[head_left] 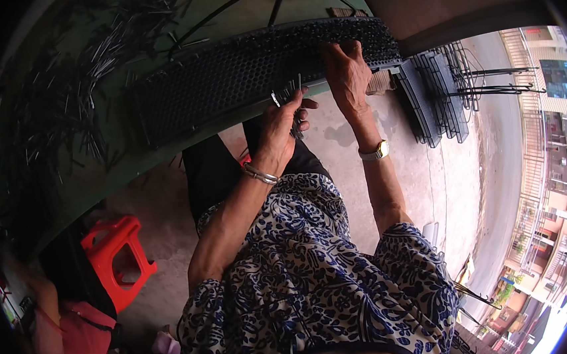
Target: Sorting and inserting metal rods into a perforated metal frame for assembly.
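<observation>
The left hand (281,125) is curled, thumb pressed over a loose bunch of thin dark sticks (299,82), its other fingers only partly bent. The sticks' upper ends poke out past the thumb, pointing roughly to the far side, with more of the bunch showing below the palm; their long axes run more or less near to far, though not all parallel. The right hand (349,78) is bent down at the far right, thumb and fingertips drawn close together at the surface of a long black perforated panel (197,94); whether a stick is pinched there I cannot tell.

The panel lies just beyond both hands, along the near edge of a green table (107,181). Its long axis runs left to right, the right end angled farther away. Holes show plainly on its left part, while the right part is crowded with dark stubs. Black rods (277,8) stand beyond it.

A scattered heap of similar dark sticks (92,69) covers the table's far left. To the right, below table level, several dark panels (432,99) stand together. A red stool (120,260) sits on the floor at the near left.
</observation>
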`<action>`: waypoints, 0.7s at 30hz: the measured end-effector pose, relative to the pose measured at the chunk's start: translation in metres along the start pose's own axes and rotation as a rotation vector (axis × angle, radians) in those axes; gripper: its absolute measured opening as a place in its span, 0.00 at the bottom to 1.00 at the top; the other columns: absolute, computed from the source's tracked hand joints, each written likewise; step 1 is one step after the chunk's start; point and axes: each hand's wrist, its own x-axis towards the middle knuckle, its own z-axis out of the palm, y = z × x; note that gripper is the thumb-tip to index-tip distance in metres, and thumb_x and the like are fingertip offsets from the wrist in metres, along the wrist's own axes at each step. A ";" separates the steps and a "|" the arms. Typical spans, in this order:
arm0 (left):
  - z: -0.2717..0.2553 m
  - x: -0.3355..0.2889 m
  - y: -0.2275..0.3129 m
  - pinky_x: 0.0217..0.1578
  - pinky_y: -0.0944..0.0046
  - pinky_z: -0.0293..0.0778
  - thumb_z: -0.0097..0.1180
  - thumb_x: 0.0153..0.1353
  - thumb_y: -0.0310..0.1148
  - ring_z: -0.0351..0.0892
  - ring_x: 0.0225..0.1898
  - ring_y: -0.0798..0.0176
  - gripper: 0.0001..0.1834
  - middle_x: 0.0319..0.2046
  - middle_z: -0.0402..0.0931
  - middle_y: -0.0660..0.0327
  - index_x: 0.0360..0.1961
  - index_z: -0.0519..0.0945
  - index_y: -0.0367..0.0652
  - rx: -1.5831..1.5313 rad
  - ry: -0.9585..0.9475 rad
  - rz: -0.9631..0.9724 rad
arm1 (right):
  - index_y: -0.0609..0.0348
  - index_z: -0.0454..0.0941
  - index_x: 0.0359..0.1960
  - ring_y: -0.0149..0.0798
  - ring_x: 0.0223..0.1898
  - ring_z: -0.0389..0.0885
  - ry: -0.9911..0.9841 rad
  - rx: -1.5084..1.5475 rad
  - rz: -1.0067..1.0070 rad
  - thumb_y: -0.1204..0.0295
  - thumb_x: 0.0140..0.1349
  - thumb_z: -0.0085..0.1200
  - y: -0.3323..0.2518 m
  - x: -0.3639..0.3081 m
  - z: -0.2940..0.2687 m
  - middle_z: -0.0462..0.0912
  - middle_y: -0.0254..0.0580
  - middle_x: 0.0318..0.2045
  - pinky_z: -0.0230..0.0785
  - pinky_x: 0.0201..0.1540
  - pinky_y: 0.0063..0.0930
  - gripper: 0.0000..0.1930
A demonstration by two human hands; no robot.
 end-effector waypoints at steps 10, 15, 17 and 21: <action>0.004 -0.007 -0.001 0.20 0.77 0.59 0.57 0.63 0.33 0.66 0.23 0.76 0.06 0.29 0.81 0.59 0.37 0.80 0.43 0.018 -0.040 0.056 | 0.60 0.82 0.40 0.28 0.33 0.76 -0.552 0.745 0.092 0.68 0.63 0.55 -0.012 -0.012 -0.040 0.79 0.42 0.31 0.69 0.35 0.23 0.10; 0.012 -0.014 0.000 0.21 0.76 0.60 0.57 0.62 0.35 0.70 0.23 0.76 0.07 0.29 0.83 0.63 0.38 0.80 0.45 0.124 0.016 0.040 | 0.66 0.80 0.40 0.26 0.36 0.76 -0.697 0.925 0.148 0.71 0.62 0.55 -0.008 -0.014 -0.056 0.80 0.38 0.32 0.69 0.37 0.22 0.10; 0.012 -0.014 0.001 0.21 0.75 0.60 0.58 0.61 0.35 0.72 0.24 0.76 0.07 0.30 0.83 0.63 0.39 0.80 0.46 0.174 0.018 0.034 | 0.67 0.80 0.39 0.26 0.36 0.76 -0.719 0.953 0.162 0.72 0.62 0.55 -0.007 -0.014 -0.059 0.81 0.37 0.33 0.69 0.37 0.22 0.10; 0.013 -0.017 0.005 0.22 0.74 0.61 0.59 0.61 0.36 0.79 0.28 0.72 0.09 0.33 0.84 0.63 0.41 0.81 0.46 0.310 -0.010 0.024 | 0.67 0.79 0.39 0.26 0.35 0.77 -0.729 1.008 0.167 0.73 0.63 0.54 0.001 -0.016 -0.056 0.81 0.38 0.33 0.70 0.37 0.22 0.09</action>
